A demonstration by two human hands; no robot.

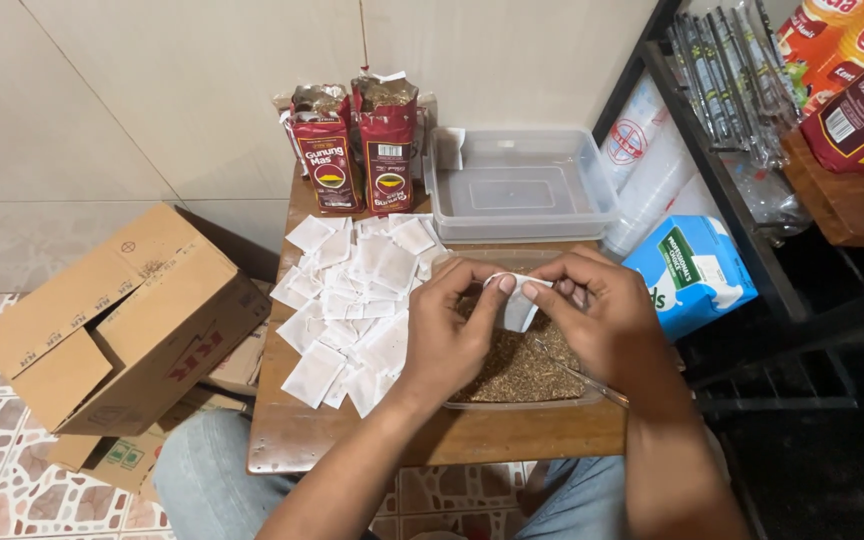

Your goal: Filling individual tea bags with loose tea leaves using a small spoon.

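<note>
While both hands meet over the middle of a small wooden table [352, 445], the left hand [447, 335] and the right hand [597, 320] together hold one small white filter bag [518, 300], each pinching its upper edge between thumb and forefinger so that the bag hangs between them with its mouth uppermost. Directly beneath the hands lies a shallow clear tray [512, 385] filled with loose brown tea leaves; a thin metal spoon [582, 375] rests in the tray under the right hand, its handle running out toward the right wrist. Just to the left of the left hand, a loose heap of flat white filter bags [347, 310] is spread over the tabletop, some overlapping. Beyond the hands, at the far edge of the table, stands an empty clear plastic container [517, 185], and to its left two opened dark red tea packets [357, 150] stand upright against the tiled wall. To the right of the right hand, off the table, a blue and white carton [697, 270] leans beside a black shelf [742, 215]. Well to the left of the left hand, an open cardboard box [117, 315] sits on the patterned floor.
</note>
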